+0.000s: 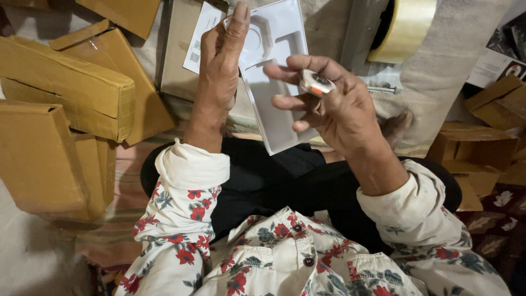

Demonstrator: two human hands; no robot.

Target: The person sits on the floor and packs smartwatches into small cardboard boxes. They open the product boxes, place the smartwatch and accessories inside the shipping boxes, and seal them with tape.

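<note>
Hands come first: the left hand [219, 71] rises from a rolled cream cuff with its back to the camera, fingers straight and pointing away, thumb laid along the edge of a white moulded plastic tray insert [274, 77]. That hand clasps the tray's left edge and holds it tilted above the lap. The right hand [334, 107] is bent at the wrist, palm turned toward the tray, and pinches a small rounded white-and-black device with an orange spot [315, 83] between thumb and forefinger; the other fingers curl loosely below it. The device sits just right of the tray's middle, in front of its surface; whether it touches the tray I cannot tell.

Left of the clasping hand, well apart, lie several flat brown cardboard boxes [71, 93], stacked and overlapping, their flaps shut. Just beyond that hand's knuckles lies another brown carton with a white rectangular paper label [200, 35] bearing small square codes. Right of the pinching hand, below it, sit more small brown cardboard boxes [474, 145]. Up and to the right of the pinch, a roll of clear yellowish packing tape [405, 24] stands on a grey dispenser.

The tray is glossy white, long and rectangular, with a round recess near its far end and angular pockets lower down.
</note>
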